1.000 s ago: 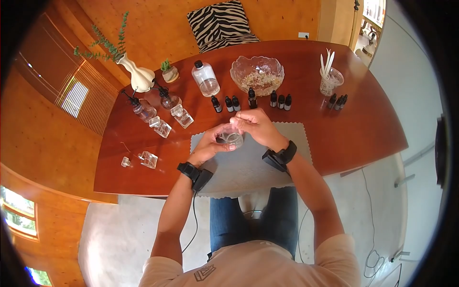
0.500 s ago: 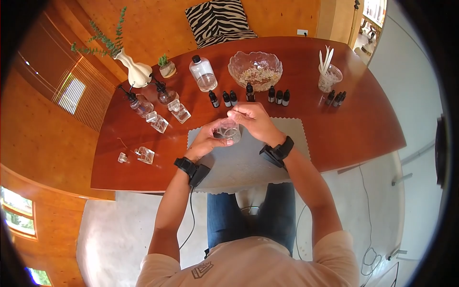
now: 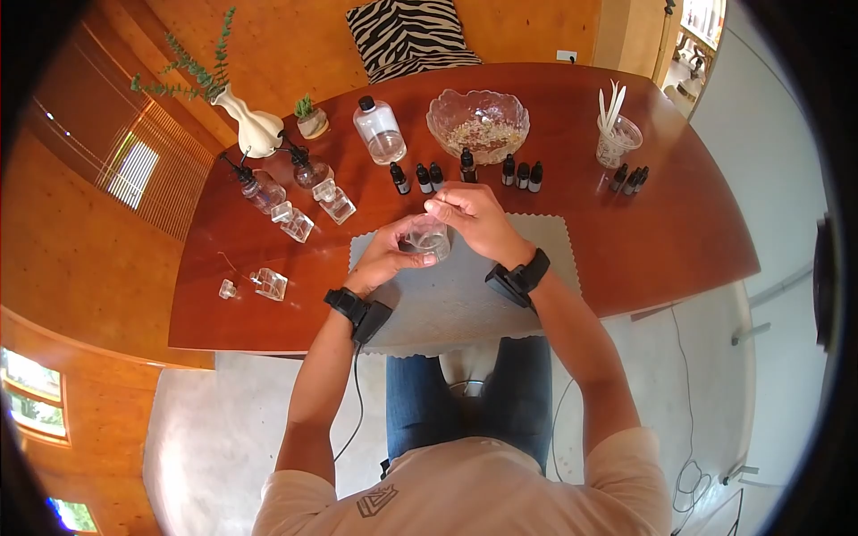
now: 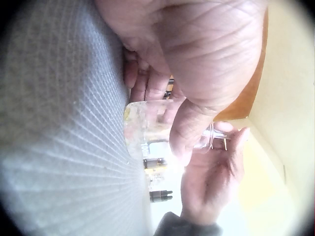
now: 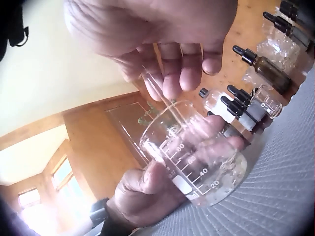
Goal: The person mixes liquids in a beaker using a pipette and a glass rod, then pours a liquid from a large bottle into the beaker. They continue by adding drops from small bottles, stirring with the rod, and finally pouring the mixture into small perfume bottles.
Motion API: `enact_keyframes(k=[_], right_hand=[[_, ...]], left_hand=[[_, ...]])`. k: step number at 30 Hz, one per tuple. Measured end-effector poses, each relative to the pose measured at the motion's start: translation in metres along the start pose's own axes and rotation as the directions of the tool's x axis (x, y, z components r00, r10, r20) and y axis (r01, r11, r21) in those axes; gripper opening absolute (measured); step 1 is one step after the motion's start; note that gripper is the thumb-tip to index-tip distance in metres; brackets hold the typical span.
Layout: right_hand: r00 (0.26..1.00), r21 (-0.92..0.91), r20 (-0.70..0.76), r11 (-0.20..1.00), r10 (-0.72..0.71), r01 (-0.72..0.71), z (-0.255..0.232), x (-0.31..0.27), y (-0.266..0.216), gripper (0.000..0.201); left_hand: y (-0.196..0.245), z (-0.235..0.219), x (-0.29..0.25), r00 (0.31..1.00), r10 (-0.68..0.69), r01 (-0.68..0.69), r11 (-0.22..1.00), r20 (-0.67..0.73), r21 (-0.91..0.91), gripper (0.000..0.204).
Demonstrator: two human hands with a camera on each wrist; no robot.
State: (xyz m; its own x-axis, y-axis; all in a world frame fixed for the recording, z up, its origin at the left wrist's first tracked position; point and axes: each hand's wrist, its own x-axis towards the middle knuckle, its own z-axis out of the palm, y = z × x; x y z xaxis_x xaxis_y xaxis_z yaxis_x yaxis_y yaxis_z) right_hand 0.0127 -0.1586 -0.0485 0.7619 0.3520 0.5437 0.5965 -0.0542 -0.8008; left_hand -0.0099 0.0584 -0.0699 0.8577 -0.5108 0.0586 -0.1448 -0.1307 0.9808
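Observation:
A clear glass beaker (image 5: pixel 197 169) with white volume marks stands at the grey mat (image 3: pixel 465 304), a little clear liquid low inside. My left hand (image 3: pixel 384 256) holds it round the side, thumb on the near wall and fingers behind. Above the rim, my right hand (image 3: pixel 478 219) pinches the upper end of a thin clear glass rod (image 5: pixel 160 91). The rod slants down into the beaker; its lower end is hard to make out through the glass and the fingers behind.
Several black-capped dropper bottles (image 3: pixel 522 174) line up beyond the hands. Behind them are a large clear bottle (image 3: pixel 382 134) and a glass bowl (image 3: pixel 474 103). Square glass bottles (image 3: pixel 268 284) lie to the left, and a cup of white strips (image 3: pixel 619 143) stands at right.
The whole head view has shifted, so the table things sit slightly higher in it. Both hands keep their hold on the beaker and rod, with only slight movement of the right hand.

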Motion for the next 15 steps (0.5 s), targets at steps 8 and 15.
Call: enact_keyframes(k=[8,15], right_hand=[[0.991,0.057,0.115,0.996,0.065,-0.072,-0.003,-0.001,0.0,0.032],[0.986,0.12,0.097,0.982,0.133,-0.144,-0.002,-0.003,0.001,0.03]], left_hand=[[-0.004,-0.003,0.0,1.0,-0.028,0.028,1.0,0.012,-0.003,0.062],[0.002,-0.001,-0.001,1.0,-0.018,0.018,1.0,0.009,-0.004,0.069]])
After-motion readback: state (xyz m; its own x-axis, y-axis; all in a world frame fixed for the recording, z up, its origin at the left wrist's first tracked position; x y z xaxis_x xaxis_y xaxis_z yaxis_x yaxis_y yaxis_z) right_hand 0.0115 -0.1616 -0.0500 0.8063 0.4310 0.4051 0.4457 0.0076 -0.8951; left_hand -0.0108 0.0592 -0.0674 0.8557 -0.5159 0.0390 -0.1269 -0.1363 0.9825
